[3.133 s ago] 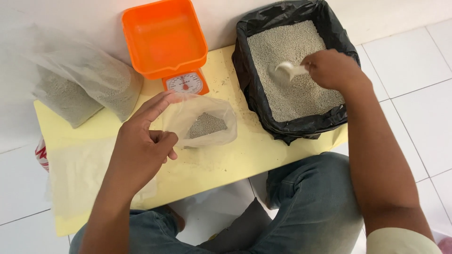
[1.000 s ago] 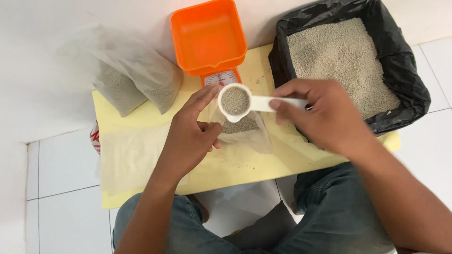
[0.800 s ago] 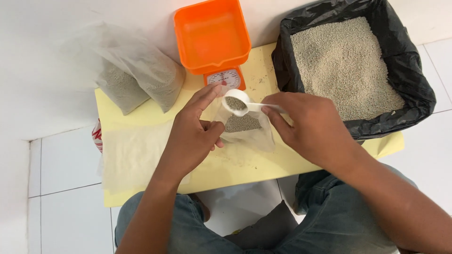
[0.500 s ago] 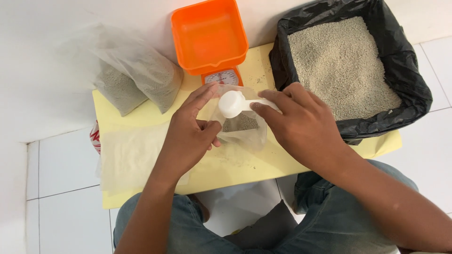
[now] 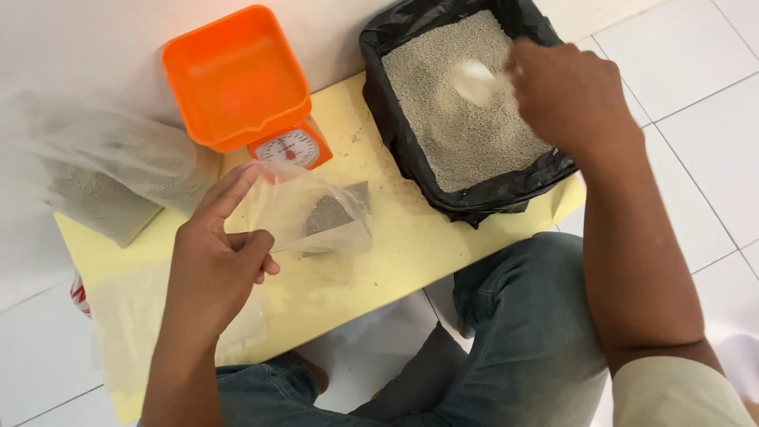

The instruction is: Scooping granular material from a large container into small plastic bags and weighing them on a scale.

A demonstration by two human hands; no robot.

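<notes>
Head view: my yellow tabletop (image 5: 411, 245) carries a black-lined bin (image 5: 474, 198) of grey granules, an orange scale (image 5: 241, 79) and filled bags (image 5: 111, 178). My right hand (image 5: 573, 91) grips a white scoop (image 5: 474, 79) over the granules. My left hand (image 5: 213, 261) pinches a small clear bag (image 5: 320, 217), partly filled, just below the scale.

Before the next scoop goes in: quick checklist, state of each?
1. Small clear bag held open by left hand: ok.
2. Bag on the yellow board, beside the orange scale: ok.
3. White scoop gripped by right hand, over the granules in the black-lined box: ok.
4. Scoop loaded: cannot tell, blurred.
5. Board free of spilled grains: not ok, specks near the box.
</notes>
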